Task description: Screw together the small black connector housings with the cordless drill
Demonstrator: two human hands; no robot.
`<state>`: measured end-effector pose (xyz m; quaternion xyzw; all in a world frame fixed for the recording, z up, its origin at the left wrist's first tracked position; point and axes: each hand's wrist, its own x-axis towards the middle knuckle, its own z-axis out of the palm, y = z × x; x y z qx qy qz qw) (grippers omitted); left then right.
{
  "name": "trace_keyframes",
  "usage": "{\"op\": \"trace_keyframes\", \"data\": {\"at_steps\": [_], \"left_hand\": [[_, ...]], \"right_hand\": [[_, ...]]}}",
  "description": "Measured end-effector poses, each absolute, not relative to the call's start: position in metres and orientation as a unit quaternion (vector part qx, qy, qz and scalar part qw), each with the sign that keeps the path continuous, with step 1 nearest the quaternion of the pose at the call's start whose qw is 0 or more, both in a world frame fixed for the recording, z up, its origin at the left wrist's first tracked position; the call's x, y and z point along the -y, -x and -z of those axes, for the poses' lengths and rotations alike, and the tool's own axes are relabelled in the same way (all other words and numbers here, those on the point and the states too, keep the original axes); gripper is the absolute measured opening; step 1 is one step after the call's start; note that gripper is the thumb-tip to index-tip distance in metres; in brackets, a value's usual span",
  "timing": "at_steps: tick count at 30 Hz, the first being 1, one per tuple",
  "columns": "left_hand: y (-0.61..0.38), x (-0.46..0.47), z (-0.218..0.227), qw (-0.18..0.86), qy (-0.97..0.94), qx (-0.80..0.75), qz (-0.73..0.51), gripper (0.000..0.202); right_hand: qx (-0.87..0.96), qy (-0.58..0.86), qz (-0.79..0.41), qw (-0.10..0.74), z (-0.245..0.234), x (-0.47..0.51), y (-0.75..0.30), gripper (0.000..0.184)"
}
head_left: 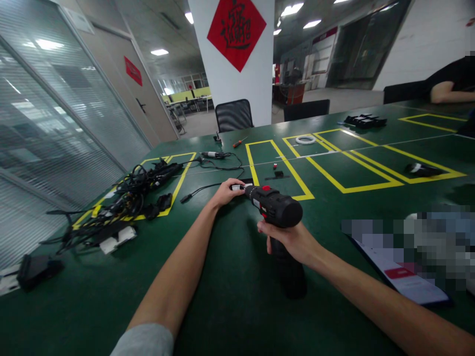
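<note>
My right hand (287,240) is wrapped round the grip of a black cordless drill (276,205) with red details. The drill points away from me and to the left. Its chuck end meets a small black case with a pale label (237,187) on the table. My left hand (227,192) grips this case at its left side, fingers close to the drill's tip. Whether a bit or screw sits there is hidden. A black cable with a plug (186,198) lies left of my left hand.
Tangled black cables (137,193) cover the left side. Yellow tape (345,190) marks rectangles on the green table. A screwdriver (239,142), a white tape roll (306,140) and a clipboard (415,282) lie around. A person's arm (449,92) rests at the far right.
</note>
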<state>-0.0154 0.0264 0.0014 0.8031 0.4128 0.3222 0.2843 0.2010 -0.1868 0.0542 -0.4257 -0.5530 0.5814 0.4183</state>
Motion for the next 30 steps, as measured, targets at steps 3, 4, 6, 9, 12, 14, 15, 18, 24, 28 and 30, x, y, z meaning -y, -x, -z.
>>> {"op": "trace_keyframes", "data": {"at_steps": [3,4,6,9,12,14,15,18,24,28,30], "left_hand": [[0.015,-0.026,-0.002,0.288,-0.798,-0.420,-0.322,0.035],[0.015,-0.026,-0.002,0.289,-0.796,-0.422,-0.325,0.035],[0.016,-0.025,-0.002,0.296,-0.791,-0.420,-0.331,0.033],[0.018,-0.024,-0.001,0.304,-0.793,-0.408,-0.334,0.031],[0.018,-0.023,0.000,0.301,-0.797,-0.405,-0.333,0.031],[0.017,-0.023,-0.001,0.301,-0.795,-0.408,-0.334,0.031],[0.016,-0.022,-0.002,0.303,-0.793,-0.409,-0.335,0.031],[0.014,-0.020,-0.004,0.310,-0.785,-0.413,-0.343,0.029],[0.013,-0.018,-0.006,0.313,-0.783,-0.415,-0.343,0.028],[0.014,-0.019,-0.005,0.320,-0.776,-0.415,-0.350,0.027],[0.014,-0.019,-0.004,0.324,-0.772,-0.417,-0.353,0.026]], "right_hand": [[0.560,0.424,-0.579,0.414,-0.058,0.190,-0.201,0.023],[0.565,0.426,-0.575,0.411,-0.059,0.191,-0.201,0.024],[0.572,0.437,-0.566,0.402,-0.061,0.194,-0.201,0.024],[0.580,0.462,-0.552,0.381,-0.064,0.198,-0.200,0.024],[0.583,0.477,-0.542,0.374,-0.064,0.200,-0.198,0.026],[0.580,0.483,-0.537,0.377,-0.064,0.200,-0.197,0.030],[0.578,0.485,-0.536,0.377,-0.063,0.199,-0.197,0.031],[0.577,0.484,-0.539,0.377,-0.060,0.198,-0.198,0.033],[0.582,0.474,-0.533,0.390,-0.057,0.197,-0.197,0.032],[0.577,0.477,-0.531,0.397,-0.056,0.197,-0.197,0.033],[0.580,0.482,-0.530,0.387,-0.057,0.198,-0.197,0.033]]}}
